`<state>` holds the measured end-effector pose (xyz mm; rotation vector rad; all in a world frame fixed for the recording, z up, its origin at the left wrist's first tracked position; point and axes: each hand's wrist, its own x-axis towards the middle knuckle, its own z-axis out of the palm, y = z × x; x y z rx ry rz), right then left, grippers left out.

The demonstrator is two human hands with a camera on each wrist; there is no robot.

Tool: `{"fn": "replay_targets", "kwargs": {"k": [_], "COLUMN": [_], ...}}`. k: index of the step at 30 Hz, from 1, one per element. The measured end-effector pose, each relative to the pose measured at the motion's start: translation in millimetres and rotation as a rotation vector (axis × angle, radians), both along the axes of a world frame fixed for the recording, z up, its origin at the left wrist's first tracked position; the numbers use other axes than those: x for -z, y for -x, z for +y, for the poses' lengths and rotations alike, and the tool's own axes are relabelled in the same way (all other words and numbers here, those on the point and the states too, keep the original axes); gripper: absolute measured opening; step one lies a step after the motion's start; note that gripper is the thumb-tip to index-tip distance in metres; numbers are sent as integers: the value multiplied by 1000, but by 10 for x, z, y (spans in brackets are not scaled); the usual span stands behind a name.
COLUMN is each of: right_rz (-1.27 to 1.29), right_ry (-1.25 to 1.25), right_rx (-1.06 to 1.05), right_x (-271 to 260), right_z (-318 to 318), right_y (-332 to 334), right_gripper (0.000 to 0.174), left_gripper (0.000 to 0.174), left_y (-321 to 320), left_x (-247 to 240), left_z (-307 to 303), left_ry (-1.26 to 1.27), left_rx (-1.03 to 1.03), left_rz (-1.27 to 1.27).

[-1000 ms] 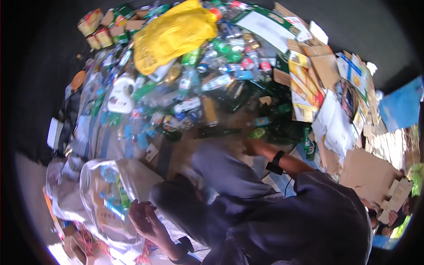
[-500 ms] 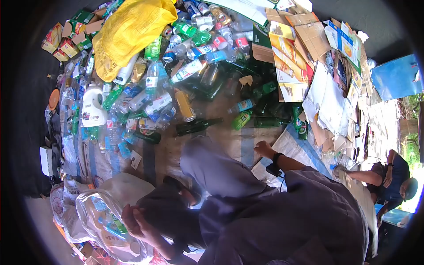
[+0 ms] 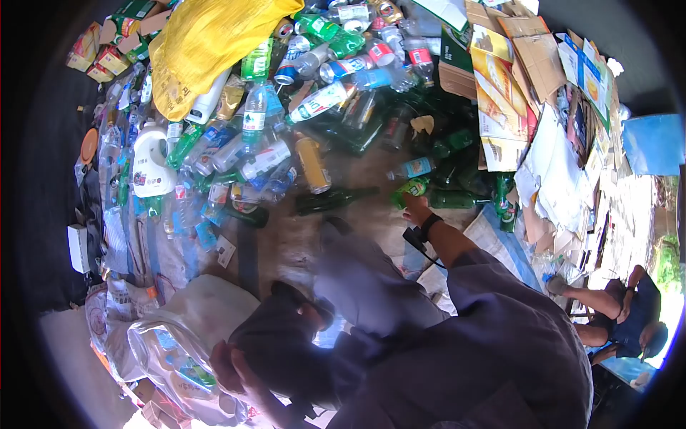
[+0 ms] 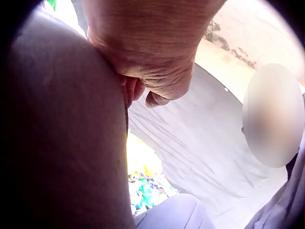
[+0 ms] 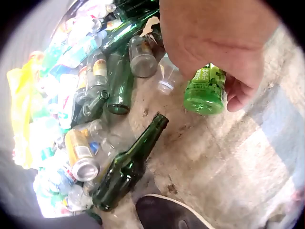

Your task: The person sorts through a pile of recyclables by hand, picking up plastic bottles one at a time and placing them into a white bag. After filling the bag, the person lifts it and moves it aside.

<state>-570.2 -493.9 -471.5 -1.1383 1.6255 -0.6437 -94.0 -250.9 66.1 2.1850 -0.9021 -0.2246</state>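
In the right wrist view my right hand (image 5: 219,40) grips a green plastic bottle (image 5: 204,95) with a printed label, curled fingers showing along its side. The head view has the same right hand (image 3: 416,209) low over the ground at that bottle. A clear bottle with a blue label (image 3: 414,168) lies just beyond. Near my knee my left hand (image 3: 239,372) hangs loosely with nothing in it. Its fingers (image 4: 135,90) are loosely bent in the left wrist view. A dark green glass bottle (image 5: 131,164) lies on its side close to my shoe (image 5: 167,212).
Plastic bottles, cans and a white jug (image 3: 152,161) form a pile ahead, topped by a yellow sack (image 3: 207,53). Flattened cardboard (image 3: 500,100) is stacked at right. A white bag (image 3: 143,339) holding bottles stands at left. Another person (image 3: 629,311) sits at far right.
My right hand moved from near my knee forward to the green plastic bottle and took hold of it. The left hand stayed near my knee. The head view shifted slightly.
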Motion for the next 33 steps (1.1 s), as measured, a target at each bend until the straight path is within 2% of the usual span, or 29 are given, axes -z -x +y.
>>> {"fn": "replay_targets", "kwargs": {"k": [1, 3, 4, 5, 7, 8, 11, 13, 14, 16, 17, 18, 19, 20, 21, 23, 25, 27, 29, 31, 33], "right_rz": [-98, -293, -413, -413, -442, -439, -535, -791, -800, -1033, -1043, -897, -754, -743, -754, -675, -679, -851, -1021, -1032, -981], "right_ry": [-222, -579, -540, -546, -603, -607, -745, -782, -788, -740, -749, -679, -599, -483, -485, -344, -261, -287, -312, -313, -322], "right_rx": [199, 776, 405, 401, 772, 769, 641, 503, 479, 126, 96, 24, -44, -131, -166, -333, -221, -417, -504, -638, -770], "right_x": [-455, -1443, -1377, -1401, -1468, -1527, -1597, -1813, -1925, -2202, -2367, -2600, -2790, -2897, -3179, -3907, -4164, -4869, -5354, -5643, -5974], "right_z": [-126, -391, -328, -352, -395, -375, -268, -59, 13, 86, 46, -18, -86, -165, -261, -411, -439, -397, -221, 8, 345], "right_y": [-201, -630, -490, -561, -661, -677, -697, -792, -834, -951, -1037, -1149, -1252, -1310, -1437, -1732, -2049, -2313, -2622, -2881, -3137], "right_gripper": [29, 29, 31, 31, 35, 35, 39, 40, 40, 40, 40, 42, 44, 53, 53, 49, 40, 34, 36, 41, 46], "left_gripper": [31, 31, 31, 31, 30, 30, 30, 29, 27, 25, 24, 30, 25, 24, 23, 22, 24, 39, 56, 69, 76], "left_y": [4, -20, -33, -44, -42, -24, 21, 10, -8, 26, 35, 86, 126, 137, 147, 248, 372, 399, 432, 430, 425], "left_x": [0, -4, -6, -5, -9, -9, -27, 10, -7, -63, -86, -136, -222, -242, -257, -348, -526, -612, -637, -771, -822], "left_z": [3, 26, 34, 37, 29, 29, -27, -21, -13, -60, -69, -120, -155, -152, -139, -168, -245, -251, -294, -312, -238], "left_ry": [-8, 6, 22, 18, 52, 48, 47, 88, 76, 75, 73, 108, 116, 116, 115, 180, 172, 121, 224, 278, 313], "left_rx": [-17, -23, -20, -24, -36, -41, -79, -22, 22, 31, 41, 7, 35, 51, 62, 75, 223, 319, 395, 445, 447], "left_rz": [2, 19, 41, 38, 130, 131, 124, 153, 147, 178, 192, 251, 299, 305, 309, 494, 417, 277, 119, -64, -97]}}
